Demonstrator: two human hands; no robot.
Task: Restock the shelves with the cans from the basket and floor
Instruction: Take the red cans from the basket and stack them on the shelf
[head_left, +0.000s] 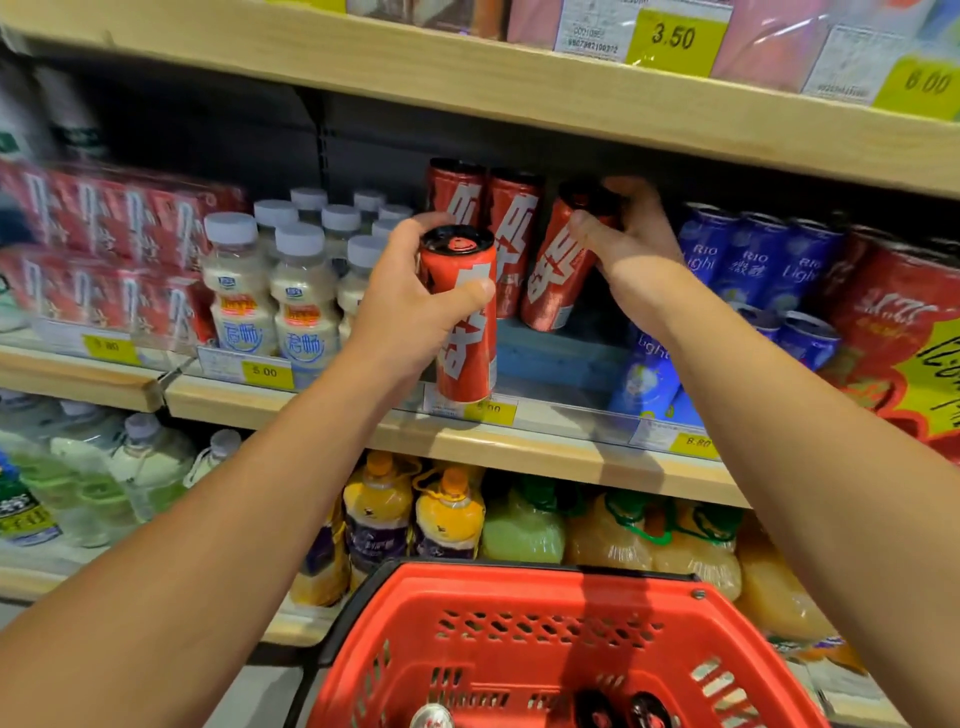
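Note:
My left hand (410, 296) grips a tall red can (462, 332) with white lettering, held upright in front of the middle shelf (545, 447). My right hand (623, 234) holds a second red can (558, 265) by its top, tilted left, its base down on the shelf. Two more red cans (480, 208) stand upright at the back of the shelf, just left of the tilted one. Below, the red basket (519, 623) holds several cans (618, 712), only their tops showing at the bottom edge.
White drink bottles (270, 280) and red cartons (104, 249) fill the shelf to the left. Blue cans (753, 260) and red packs (893, 312) stand to the right. The upper shelf board (519, 88) hangs close above the cans. Juice bottles (447, 514) line the shelf below.

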